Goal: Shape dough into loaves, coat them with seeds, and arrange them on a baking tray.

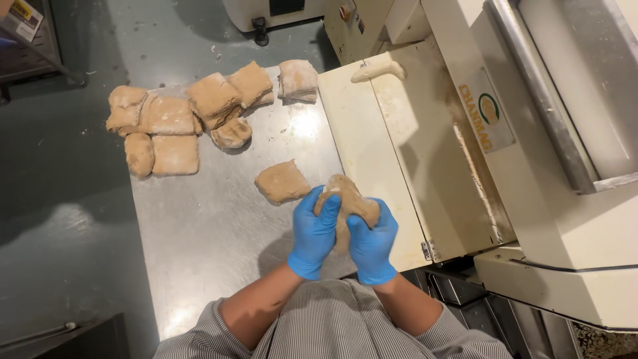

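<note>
Both hands wear blue gloves and grip one brown dough piece (347, 197) above the steel table (199, 233). My left hand (314, 233) wraps its left side, and my right hand (372, 242) holds its right side and underside. Just to the left, a flat square dough piece (282, 182) lies on the table. The held dough hangs next to the cream-coloured feed board (372, 146) of a dough machine.
Several floured dough pieces (193, 110) are heaped at the table's far end. A pale dough strip (377, 70) lies at the top of the feed board. The machine's body and roller (545, 100) fill the right side. Grey floor lies to the left.
</note>
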